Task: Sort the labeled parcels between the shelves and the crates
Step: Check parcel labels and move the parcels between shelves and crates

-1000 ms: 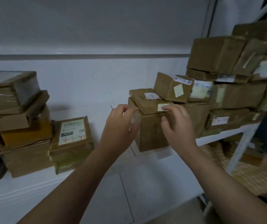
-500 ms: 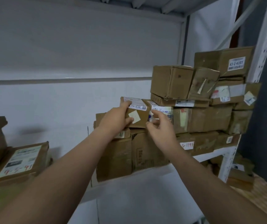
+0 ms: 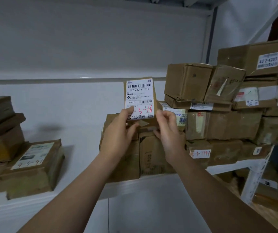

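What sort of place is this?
Probably a parcel depot or pickup-point storeroom: a metal shelf stacked with taped cardboard parcels, and the left hand and right hand holding up a small parcel whose barcode label carries a red handwritten code.

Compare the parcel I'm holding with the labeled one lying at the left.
The held parcel stands upright, gripped by left hand and right hand; the left parcel lies flat on the shelf, untouched. The held parcel's label faces the camera; the left parcel's faces up. Both are brown with red-marked white labels.

matt brown cardboard parcel [image 3: 149, 100] with smooth white paper label [image 3: 139, 98]; painted metal shelf [image 3: 218, 167].
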`<state>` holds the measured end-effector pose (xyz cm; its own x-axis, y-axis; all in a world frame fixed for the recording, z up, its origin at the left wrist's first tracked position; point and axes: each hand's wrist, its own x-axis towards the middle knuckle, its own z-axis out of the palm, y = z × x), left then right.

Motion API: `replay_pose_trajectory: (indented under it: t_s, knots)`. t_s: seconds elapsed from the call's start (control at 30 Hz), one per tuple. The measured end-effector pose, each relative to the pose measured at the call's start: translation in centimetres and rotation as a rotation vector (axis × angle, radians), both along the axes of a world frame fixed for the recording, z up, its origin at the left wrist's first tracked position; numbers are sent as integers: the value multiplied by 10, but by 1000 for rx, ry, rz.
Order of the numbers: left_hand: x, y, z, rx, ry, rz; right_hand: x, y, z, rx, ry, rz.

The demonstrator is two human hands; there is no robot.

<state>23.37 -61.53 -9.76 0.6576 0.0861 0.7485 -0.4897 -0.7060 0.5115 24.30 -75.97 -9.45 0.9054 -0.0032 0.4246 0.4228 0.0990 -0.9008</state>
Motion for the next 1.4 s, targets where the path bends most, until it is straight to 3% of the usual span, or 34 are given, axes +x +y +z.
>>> replay_pose_trajectory:
  t_s: [0.1, 0.2, 0.33, 0.5, 1.1, 1.27, 1.4]
  knots:
    - [-16, -2, -4, -20, -34, -18, -5, -2, 2, 48, -24, 3]
    - [-37, -5, -4, -138, -48, -164, -11, -7, 1, 90, -88, 8]
    - [-53, -7, 0, -395, 42, -365, -27, -11, -7, 70, -232, 29]
    - [-64, 2, -2, -521, 121, -572, -46, -4, -16, 14, -368, 26]
    - [-96, 56, -16, -625, 106, -451, -68, 53, -16, -38, -389, 126]
    - [-111, 92, -22, -589, 50, -225, -74, 104, -23, 1, -474, 239]
    - [-121, 140, -27, -540, 53, -17, -68, 153, -39, -243, -508, 251]
